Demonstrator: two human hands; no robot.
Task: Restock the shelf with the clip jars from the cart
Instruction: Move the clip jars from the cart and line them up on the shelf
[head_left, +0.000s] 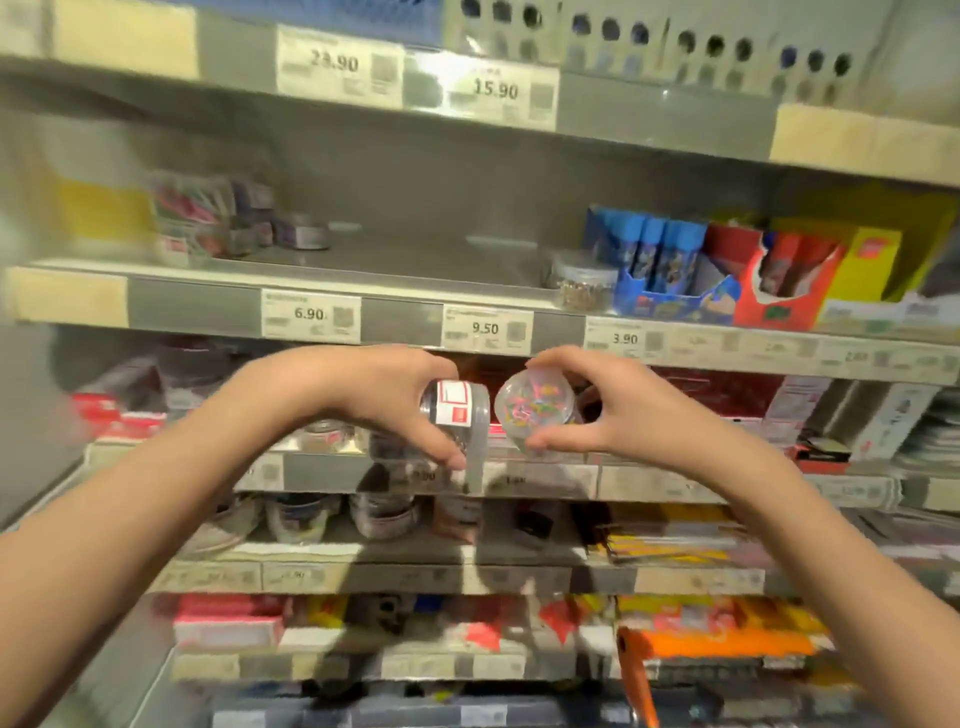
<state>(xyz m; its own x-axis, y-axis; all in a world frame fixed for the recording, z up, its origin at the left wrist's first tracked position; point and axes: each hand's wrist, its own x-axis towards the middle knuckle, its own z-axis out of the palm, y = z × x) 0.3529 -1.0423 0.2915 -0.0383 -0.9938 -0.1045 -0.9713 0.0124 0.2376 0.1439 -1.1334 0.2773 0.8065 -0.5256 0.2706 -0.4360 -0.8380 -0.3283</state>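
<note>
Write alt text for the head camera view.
Each hand grips a small clear jar in front of store shelves: the left hand a labelled jar, the right hand a jar of colourful clips. Price tags line the shelf edges.

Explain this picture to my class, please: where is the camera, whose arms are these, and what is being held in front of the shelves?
There is no machine here. One wide-angle camera sits on a person's head, looking forward and down, so the two bare arms are that person's own. The left hand grips a clear jar with a red-and-white label, tipped on its side. The right hand holds a second clear jar of colourful clips, its round end facing the camera. Behind is a shop shelf with price tags, a jar already standing on it, and blue boxes and red boxes beside that. The picture is blurred, so finer details are unreadable.
</note>
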